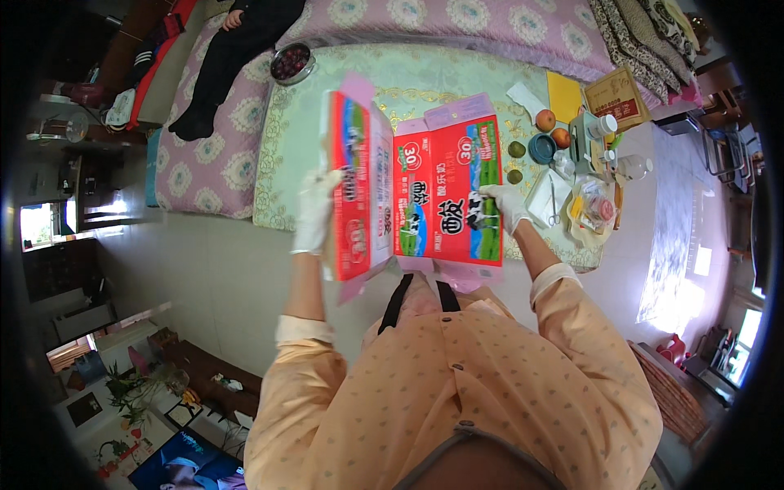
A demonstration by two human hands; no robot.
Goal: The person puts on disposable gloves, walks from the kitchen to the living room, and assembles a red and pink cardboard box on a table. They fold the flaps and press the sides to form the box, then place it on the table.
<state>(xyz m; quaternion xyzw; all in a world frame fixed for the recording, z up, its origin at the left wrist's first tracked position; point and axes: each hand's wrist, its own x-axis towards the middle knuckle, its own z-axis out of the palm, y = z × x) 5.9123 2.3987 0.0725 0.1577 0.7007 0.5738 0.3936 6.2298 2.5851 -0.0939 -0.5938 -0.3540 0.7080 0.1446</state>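
I hold a large red cardboard box (425, 196), printed with cows and green fields, unfolded and upright in front of my chest. My left hand (314, 208), in a white glove, grips its left panel near the outer edge. My right hand (505, 204), also gloved, holds the right panel at its edge. Pink flaps stick out at the top and bottom of the box. The box hides part of the table behind it.
A table with a pale green patterned cloth (286, 163) carries a bowl of dark fruit (291, 63), an apple (545, 120), a blue bowl (541, 148), scissors (554, 204), jars and packets. A person in black (229, 57) lies on a pink-quilted bench beyond it.
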